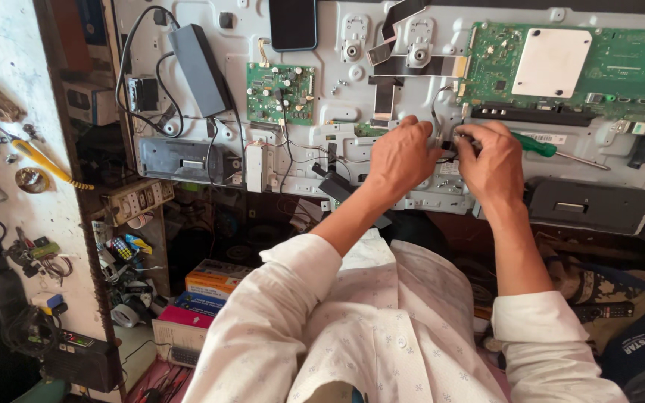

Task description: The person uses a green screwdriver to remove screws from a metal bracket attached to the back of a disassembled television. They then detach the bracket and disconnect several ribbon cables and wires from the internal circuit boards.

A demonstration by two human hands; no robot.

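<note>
With our left hand [399, 158] pinching the thin black wires [437, 119] and our right hand [493, 160] closed around the green-handled screwdriver [535, 145], we judge a slip could nick those wires just beside the grip.

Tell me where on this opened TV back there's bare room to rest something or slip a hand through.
Bare metal shows between the small green board and the flat ribbon cables, and below the large green board beside the green-handled screwdriver. It is crowded around the left hand and right hand, amid wires, and at the left by the black adapter.
</note>
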